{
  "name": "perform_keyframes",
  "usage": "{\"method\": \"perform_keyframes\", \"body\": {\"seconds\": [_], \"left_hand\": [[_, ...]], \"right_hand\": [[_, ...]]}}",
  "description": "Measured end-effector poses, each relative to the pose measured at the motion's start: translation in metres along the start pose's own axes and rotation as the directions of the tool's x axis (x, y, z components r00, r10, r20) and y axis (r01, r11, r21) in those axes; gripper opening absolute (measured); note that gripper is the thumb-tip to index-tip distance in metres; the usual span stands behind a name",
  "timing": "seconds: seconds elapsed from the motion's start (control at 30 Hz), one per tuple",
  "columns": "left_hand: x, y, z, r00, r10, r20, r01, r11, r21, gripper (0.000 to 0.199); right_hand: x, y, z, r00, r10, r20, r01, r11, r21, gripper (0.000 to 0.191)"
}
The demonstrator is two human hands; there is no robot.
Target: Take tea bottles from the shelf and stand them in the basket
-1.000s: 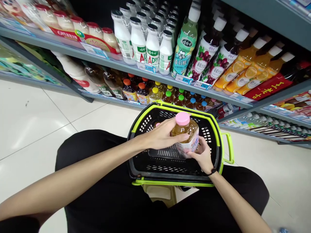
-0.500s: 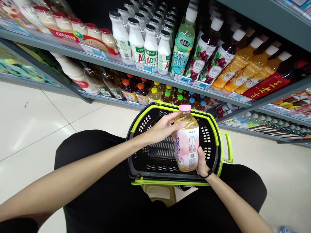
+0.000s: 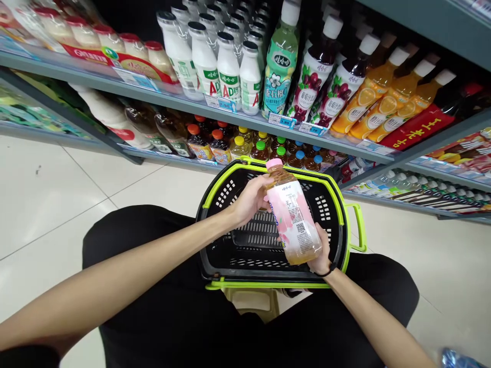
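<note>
A drink bottle with a pink cap, a pink and white label and pale amber liquid is held above the shopping basket. It leans, cap toward the upper left. My left hand grips it near the neck, its fingertips partly behind the bottle. Around the lower right side curls my right hand, with most of its fingers hidden behind the bottle. The basket is black with lime-green trim and sits between my knees; its slotted floor shows to the left of the bottle.
Ahead, a shelf carries white milk-drink bottles, a green bottle, grape juice bottles and orange juice bottles. Several capped bottles stand on the lower shelf behind the basket. A lime-green handle juts from the basket's right side.
The bottle has tipped from nearly upright so its cap points to the upper left. My left hand has shifted slightly left and down with its neck. The camera view has moved a little.
</note>
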State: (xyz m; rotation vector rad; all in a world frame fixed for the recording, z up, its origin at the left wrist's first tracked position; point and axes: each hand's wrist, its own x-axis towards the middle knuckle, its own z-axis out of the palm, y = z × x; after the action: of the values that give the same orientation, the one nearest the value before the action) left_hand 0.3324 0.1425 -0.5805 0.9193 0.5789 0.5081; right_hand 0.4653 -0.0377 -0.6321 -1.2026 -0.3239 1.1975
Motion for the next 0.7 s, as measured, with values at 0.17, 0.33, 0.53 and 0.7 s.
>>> {"method": "perform_keyframes", "body": {"seconds": [0.17,0.33,0.53,0.7], "left_hand": [[0.000,-0.003,-0.003,1.000,-0.005,-0.029,0.005,1.000,-0.026,0.046],[0.005,0.007,-0.006,0.998,0.059,-0.030,-0.061,0.996,-0.066,0.044],[0.014,0.007,-0.009,0.965,0.257,-0.050,-0.254,0.966,0.046,0.047],[0.014,0.002,-0.020,0.955,0.297,0.004,-0.295,0.947,0.125,0.049]], "right_hand": [[-0.001,-0.005,-0.001,1.000,0.004,0.006,-0.004,1.000,-0.018,0.050],[0.003,-0.014,0.009,0.999,-0.032,-0.039,0.032,0.999,0.003,0.064],[0.002,-0.007,0.007,0.979,-0.110,0.169,0.128,0.987,-0.098,0.067],[0.001,-0.013,-0.001,0.905,-0.379,0.194,0.422,0.861,-0.284,0.068]]}}
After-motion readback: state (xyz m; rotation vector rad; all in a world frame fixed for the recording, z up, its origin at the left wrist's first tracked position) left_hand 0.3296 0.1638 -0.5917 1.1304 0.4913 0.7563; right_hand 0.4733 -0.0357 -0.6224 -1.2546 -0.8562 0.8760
